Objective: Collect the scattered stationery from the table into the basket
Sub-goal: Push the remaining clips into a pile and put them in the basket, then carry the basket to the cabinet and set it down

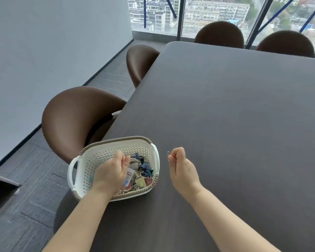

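**One paper clip pinched beside a nearly full basket**

The basket [105, 153] sits at the near left corner of the desk [225, 106], close to the left edge, where both arms reach it without stretching. It is white moulded plastic with walls pierced by rows of small holes, a brown rim shaped to look woven, and a loop handle at each short end. Inside lies a tangled heap of binder clips [145, 168] in blue, black and pastel shades, mixed with thin wire clips and a white card.

The left hand [110, 171] hovers over the heap with its fingers curled towards the palm. Whether they enclose anything cannot be told, since the back of the hand hides the palm. It is probably letting go of a handful.

The right hand [182, 166] is raised just beside the basket's right end. Thumb and forefinger pinch a small metal paper clip [168, 153], and the other fingers are folded in. So slight a wire calls for a fingertip grasp. The clip seems bound for the basket next.

The dark, matte, round-cornered desk shows no other stationery, so the task looks close to done.
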